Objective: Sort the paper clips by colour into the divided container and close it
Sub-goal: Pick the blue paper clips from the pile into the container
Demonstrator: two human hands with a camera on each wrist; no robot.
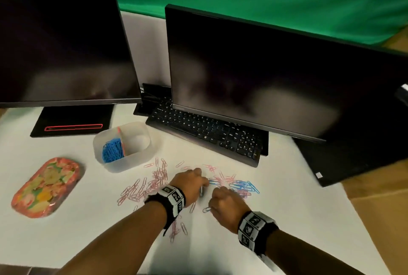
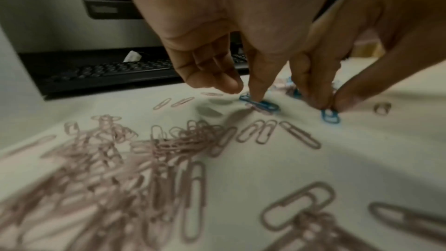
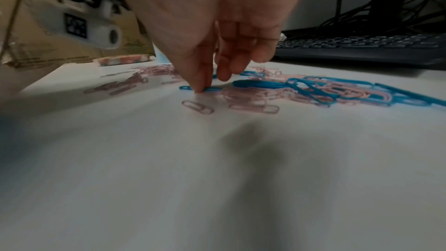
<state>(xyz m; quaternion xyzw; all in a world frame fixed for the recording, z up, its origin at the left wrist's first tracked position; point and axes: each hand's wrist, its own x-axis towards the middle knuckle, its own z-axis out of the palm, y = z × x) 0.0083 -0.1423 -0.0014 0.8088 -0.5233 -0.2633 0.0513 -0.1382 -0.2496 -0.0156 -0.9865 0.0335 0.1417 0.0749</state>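
Note:
The translucent divided container (image 1: 141,158) stands at the back left, with blue clips (image 1: 111,150) in its left compartment. Its floral lid (image 1: 46,188) lies apart to the left. Pink clips (image 1: 143,187) are scattered over the white table, and a mixed blue and pink heap (image 1: 242,185) lies to the right. My left hand (image 1: 194,183) pinches a blue clip (image 2: 329,116) between thumb and forefinger, while another finger presses a second blue clip (image 2: 262,104). My right hand (image 1: 223,202) has thumb and forefinger tips (image 3: 201,86) closed on a blue clip (image 3: 213,89) lying flat on the table.
A black keyboard (image 1: 207,129) lies just behind the clips, under the right monitor (image 1: 276,71). A second monitor (image 1: 61,47) and its stand (image 1: 72,123) are behind the container. Brown cardboard (image 1: 379,208) borders the table on the right.

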